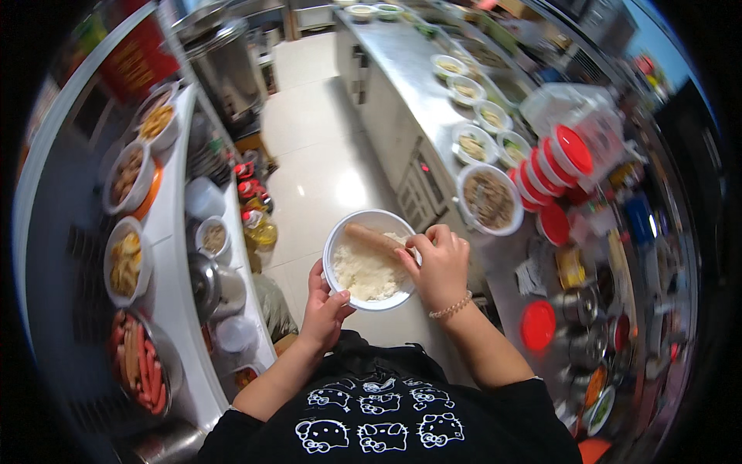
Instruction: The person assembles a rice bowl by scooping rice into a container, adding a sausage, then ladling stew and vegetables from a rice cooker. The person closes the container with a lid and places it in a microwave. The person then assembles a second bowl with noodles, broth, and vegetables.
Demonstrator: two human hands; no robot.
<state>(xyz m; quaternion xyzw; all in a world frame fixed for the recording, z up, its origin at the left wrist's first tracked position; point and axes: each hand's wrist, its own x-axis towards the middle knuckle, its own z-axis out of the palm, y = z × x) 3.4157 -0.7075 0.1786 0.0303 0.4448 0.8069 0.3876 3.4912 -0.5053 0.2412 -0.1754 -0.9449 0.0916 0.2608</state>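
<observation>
A round white bowl (333, 292) of white rice (367, 272) is held up in front of my body, over the floor. My left hand (325, 308) grips the bowl's left rim, thumb over the edge and fingers underneath. A long pale-brown sausage (371, 237) lies slanted across the far part of the rice. Closed on the sausage's right end, inside the bowl's right side, are the fingertips of my right hand (440, 267). A beaded bracelet circles that wrist.
On the left shelf stand a bowl of red and brown sausages (141, 363) and several bowls of food. The steel counter at right holds a large bowl of chopped food (488, 199), smaller bowls (474, 145), stacked red-lidded containers (550, 166) and jars (580, 306). Oil bottles (259, 228) stand low at left.
</observation>
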